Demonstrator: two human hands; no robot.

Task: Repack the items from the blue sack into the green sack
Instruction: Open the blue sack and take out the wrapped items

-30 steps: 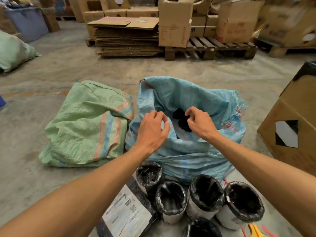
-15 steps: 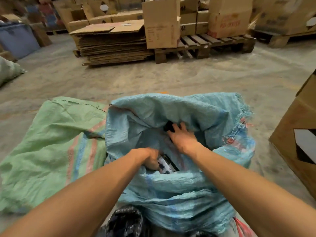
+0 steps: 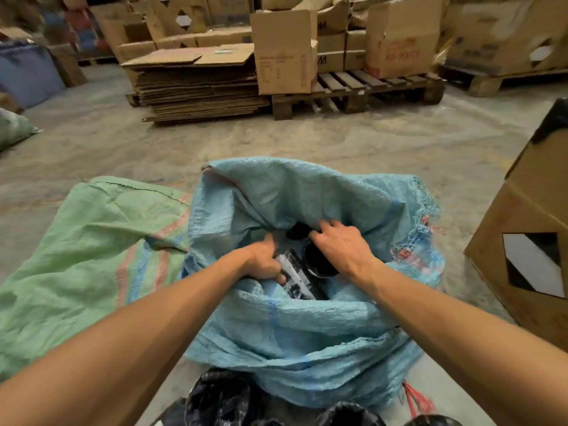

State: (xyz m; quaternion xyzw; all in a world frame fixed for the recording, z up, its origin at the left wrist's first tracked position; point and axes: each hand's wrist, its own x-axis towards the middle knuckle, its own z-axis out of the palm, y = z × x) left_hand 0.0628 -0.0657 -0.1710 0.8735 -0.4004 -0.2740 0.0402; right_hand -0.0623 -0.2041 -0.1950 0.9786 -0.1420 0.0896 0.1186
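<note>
The blue woven sack [image 3: 307, 327] stands open on the floor right in front of me. Both my hands are inside its mouth. My left hand [image 3: 264, 261] grips a black-and-white printed package [image 3: 296, 276] that pokes up from the contents. My right hand [image 3: 341, 244] curls over a round black-wrapped item [image 3: 318, 261]; another dark item [image 3: 297, 230] lies behind it. The green woven sack [image 3: 92, 256] with red and blue stripes lies flat on the floor to the left, touching the blue sack.
Several tubs wrapped in black plastic [image 3: 221, 398] stand at my feet below the blue sack. A large cardboard box [image 3: 528, 241] stands close on the right. Flattened cardboard [image 3: 196, 84] and boxes on a wooden pallet [image 3: 362, 90] fill the back. Bare concrete floor lies between.
My hands went from the sack's rim down into its mouth. The left hand has closed round the printed package, and the right hand has settled on the black item. The view has tilted closer.
</note>
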